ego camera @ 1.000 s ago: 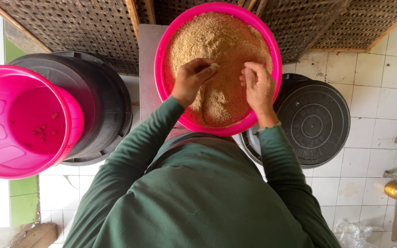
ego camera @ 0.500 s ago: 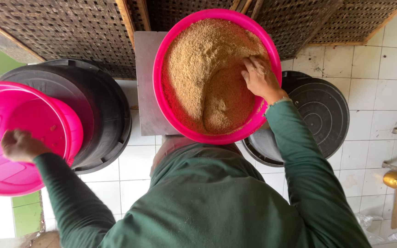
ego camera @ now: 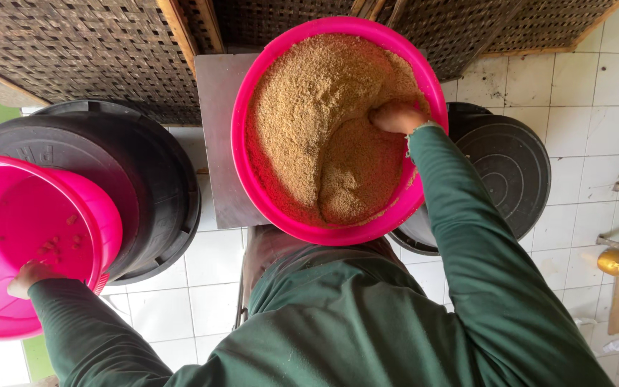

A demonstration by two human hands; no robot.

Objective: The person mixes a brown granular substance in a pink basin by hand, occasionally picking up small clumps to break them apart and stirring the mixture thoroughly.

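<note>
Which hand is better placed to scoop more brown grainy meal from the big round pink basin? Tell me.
Right. The right hand already digs in the brown grainy meal; the left hand rests at the smaller pink tub.

Pink basin heaped with brown grain

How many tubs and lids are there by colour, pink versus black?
Pink round plastic basins: 2, one full of brown crumbly meal, one nearly empty.
Black round plastic lids: 2, one on the left, one on the right.
Total: 4
</note>
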